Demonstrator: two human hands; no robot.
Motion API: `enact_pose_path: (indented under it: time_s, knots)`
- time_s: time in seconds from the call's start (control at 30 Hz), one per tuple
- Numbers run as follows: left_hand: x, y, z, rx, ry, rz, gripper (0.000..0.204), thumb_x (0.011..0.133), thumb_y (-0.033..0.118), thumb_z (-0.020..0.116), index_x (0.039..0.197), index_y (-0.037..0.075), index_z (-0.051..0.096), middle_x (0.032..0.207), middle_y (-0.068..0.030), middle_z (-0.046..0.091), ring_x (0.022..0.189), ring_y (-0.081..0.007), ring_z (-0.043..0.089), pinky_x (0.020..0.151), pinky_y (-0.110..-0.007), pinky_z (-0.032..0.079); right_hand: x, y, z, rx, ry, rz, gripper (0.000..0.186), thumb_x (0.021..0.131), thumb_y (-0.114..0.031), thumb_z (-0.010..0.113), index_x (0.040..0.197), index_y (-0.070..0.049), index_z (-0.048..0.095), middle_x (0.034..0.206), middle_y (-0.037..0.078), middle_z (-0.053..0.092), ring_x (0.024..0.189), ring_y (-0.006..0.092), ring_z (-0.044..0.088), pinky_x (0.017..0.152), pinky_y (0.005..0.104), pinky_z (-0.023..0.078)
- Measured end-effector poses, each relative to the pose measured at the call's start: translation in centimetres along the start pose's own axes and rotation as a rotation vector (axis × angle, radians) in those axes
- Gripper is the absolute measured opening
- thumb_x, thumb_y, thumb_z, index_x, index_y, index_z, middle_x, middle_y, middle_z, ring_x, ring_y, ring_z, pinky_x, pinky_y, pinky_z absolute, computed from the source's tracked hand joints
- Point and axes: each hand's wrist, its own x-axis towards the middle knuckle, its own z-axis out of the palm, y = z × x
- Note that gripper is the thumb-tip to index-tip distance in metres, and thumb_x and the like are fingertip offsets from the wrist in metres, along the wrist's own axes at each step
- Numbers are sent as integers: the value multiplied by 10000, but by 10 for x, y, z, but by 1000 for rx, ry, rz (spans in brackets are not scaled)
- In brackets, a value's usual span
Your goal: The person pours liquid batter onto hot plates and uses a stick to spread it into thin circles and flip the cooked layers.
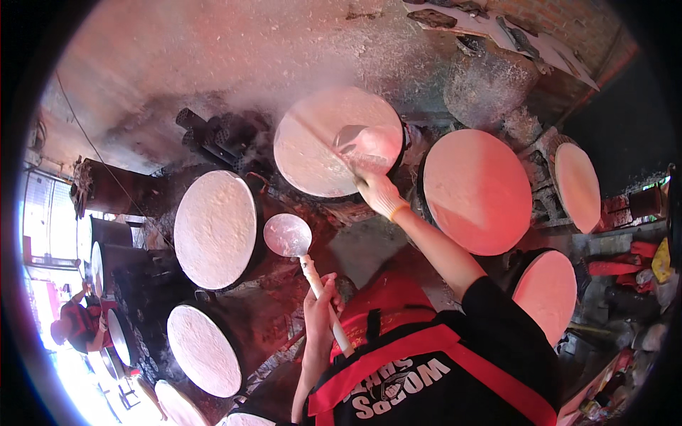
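My left hand (322, 302) is wrapped round the pale handle of a ladle (288, 235). The ladle's round metal bowl points up and away from me, apart from the pans. My right hand (380, 193), in a light glove with a yellow cuff, is closed on a long thin stick (323, 140). That stick lies slantwise across the far round pan (305, 167), which is covered with a pale layer. Beside the stick, a dark patch shows in the layer, next to a smoother, pinker part. Whether the stick is under the layer or on top, I cannot make out.
More round pans with pale layers surround me: one at the left (215, 231), one lower left (204, 351), one at the right (477, 192) and one lower right (545, 295). Haze hangs near the stained wall (234, 57). Another person (82, 323) stands far left.
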Motion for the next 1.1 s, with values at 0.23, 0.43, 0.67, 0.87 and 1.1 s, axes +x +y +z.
enact_pose_path:
  time_s: [0.23, 0.43, 0.67, 0.87, 1.1]
  knots:
    - [10, 20, -17, 48, -38, -11, 259, 941, 176, 550, 1164, 52, 511, 666, 8, 486, 433, -24, 330, 342, -175, 243, -32, 58, 47, 518, 628, 33, 384, 955, -184, 519, 1267, 39, 514, 1279, 126, 560, 1209, 182, 480, 1055, 288, 302]
    - [28, 34, -34, -95, -152, -80, 129, 930, 119, 523, 1048, 76, 490, 674, 3, 471, 450, -45, 360, 353, -182, 272, -8, 7, 25, 749, 39, 439, 332, 939, -248, 535, 1105, 34, 587, 651, 23, 581, 510, 141, 546, 500, 308, 462]
    - [49, 26, -49, -5, -216, -36, 122, 915, 104, 564, 1021, 56, 526, 771, -7, 511, 623, -94, 482, 526, -245, 438, -52, 50, 73, 386, 640, -36, 378, 909, -205, 513, 1253, -53, 552, 1082, 167, 658, 1013, 222, 626, 884, 333, 457]
    - [54, 34, -62, 97, -248, -118, 94, 918, 130, 564, 1000, 102, 530, 722, 23, 494, 490, -45, 388, 389, -194, 298, 8, 55, 19, 389, 608, 126, 352, 898, -221, 563, 1200, -42, 588, 1078, 196, 643, 966, 223, 627, 855, 310, 464]
    - [113, 49, -52, 303, -285, -6, 102, 932, 185, 559, 889, 106, 511, 591, 58, 426, 430, -41, 388, 364, -182, 298, -89, 50, 18, 279, 196, -42, 351, 903, -233, 549, 1232, -114, 579, 1148, 167, 627, 1009, 247, 634, 884, 318, 460]
